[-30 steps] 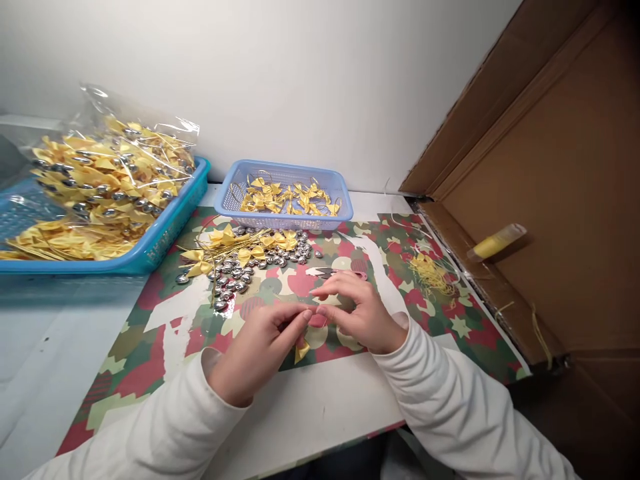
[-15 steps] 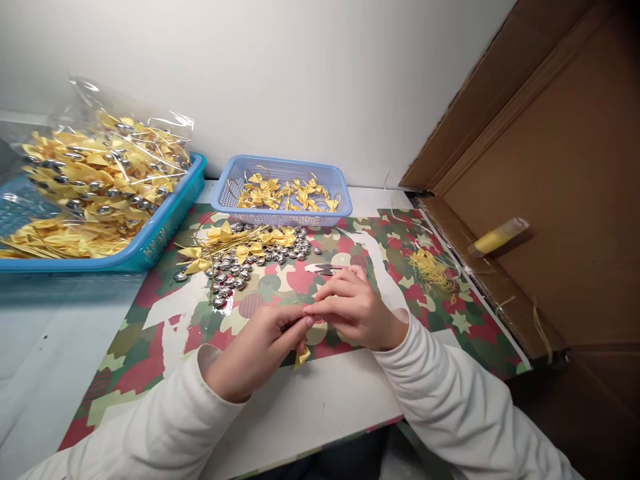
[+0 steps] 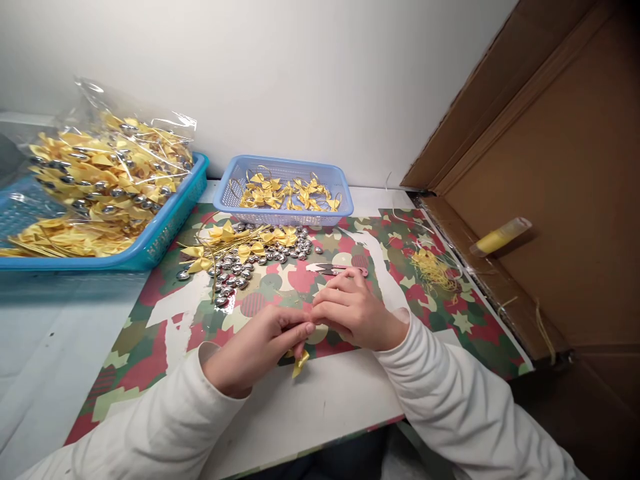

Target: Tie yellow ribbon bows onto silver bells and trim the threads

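Observation:
My left hand (image 3: 273,343) is closed, thumb against fingers, with a yellow ribbon bow (image 3: 300,364) hanging below its fingers. My right hand (image 3: 353,310) meets it fingertip to fingertip, its fingers curled in a pinch; whatever lies between them is hidden. Just beyond the right hand lies a pair of thread snips (image 3: 327,269), partly covered by the fingers. Silver bells or beads (image 3: 235,273) are piled to the left, mixed with yellow bows (image 3: 199,259) and gold cords (image 3: 240,241).
A light blue basket (image 3: 283,217) behind the pile holds bows with gold loops. At left, a larger blue basket (image 3: 170,230) carries a clear bag (image 3: 115,160) of bows. Yellow thread scraps (image 3: 434,269) lie right, near a yellow tube (image 3: 501,237) and cardboard (image 3: 565,167).
The yellow bow hangs slightly lower and shows more below my left hand. The right fingers have shifted a little, uncovering more of the snips. The view has moved slightly.

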Demonstrator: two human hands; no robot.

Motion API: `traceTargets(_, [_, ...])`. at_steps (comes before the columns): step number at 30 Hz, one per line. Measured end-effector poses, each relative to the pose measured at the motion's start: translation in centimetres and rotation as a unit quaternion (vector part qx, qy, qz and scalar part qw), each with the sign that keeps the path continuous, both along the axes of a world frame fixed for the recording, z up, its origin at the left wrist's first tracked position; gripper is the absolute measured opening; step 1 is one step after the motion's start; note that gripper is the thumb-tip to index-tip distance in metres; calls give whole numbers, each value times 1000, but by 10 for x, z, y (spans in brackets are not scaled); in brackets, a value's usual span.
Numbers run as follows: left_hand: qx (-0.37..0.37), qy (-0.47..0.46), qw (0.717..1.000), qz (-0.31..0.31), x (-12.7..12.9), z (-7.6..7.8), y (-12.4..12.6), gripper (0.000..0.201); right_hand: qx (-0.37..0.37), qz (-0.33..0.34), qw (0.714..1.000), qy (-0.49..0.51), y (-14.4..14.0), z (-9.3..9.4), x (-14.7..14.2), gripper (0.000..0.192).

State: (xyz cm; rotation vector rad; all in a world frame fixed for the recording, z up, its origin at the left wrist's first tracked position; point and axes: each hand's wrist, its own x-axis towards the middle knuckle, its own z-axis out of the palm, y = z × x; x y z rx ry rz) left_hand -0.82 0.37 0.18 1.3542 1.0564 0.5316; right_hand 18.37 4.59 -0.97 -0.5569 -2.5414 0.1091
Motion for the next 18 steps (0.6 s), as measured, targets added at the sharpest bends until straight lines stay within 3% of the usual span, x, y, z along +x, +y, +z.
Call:
traceTargets(8, [36,1,998,56,-1,1,1,23,-44,-39,998,31,-3,-6,-3,22])
traceTargets(18, [78,41,991,106,1,3,-1,30,-123,-70,987,81,-3,-1,-2,15])
